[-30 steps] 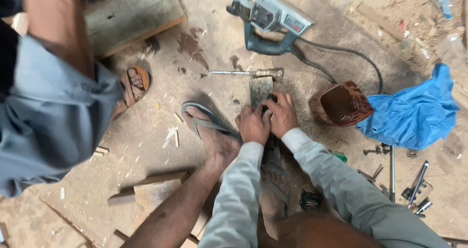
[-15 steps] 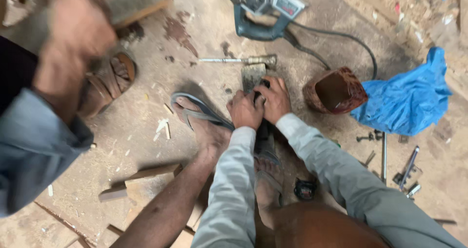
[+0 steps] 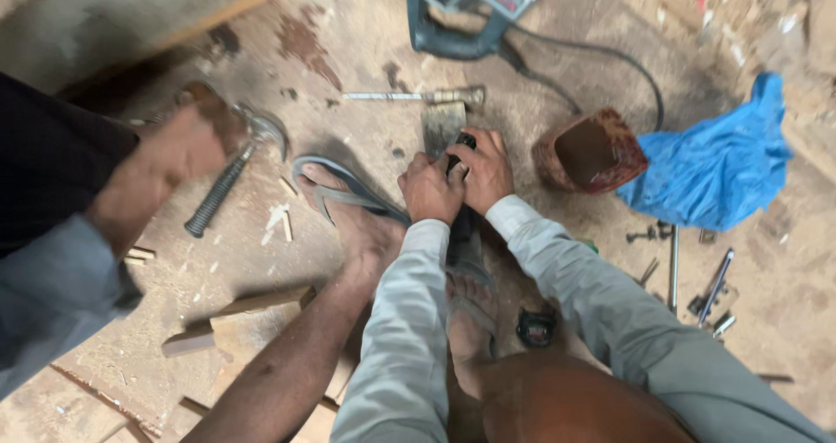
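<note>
there, both hands (image 3: 457,182) on chisel (image 3: 442,125) (fists closed)

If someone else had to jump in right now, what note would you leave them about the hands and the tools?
Left hand and right hand are both closed together around a dark handle whose flat metal blade rests on the dusty floor.
Both feet in sandals, the left foot beside the hands.
A co-worker's hand at the left holds a hammer, blurred.
Nearby: power tool, thin metal rod, reddish block, blue cloth.
Done: blade is set on the floor. What is left cannot be told from the picture.
</note>
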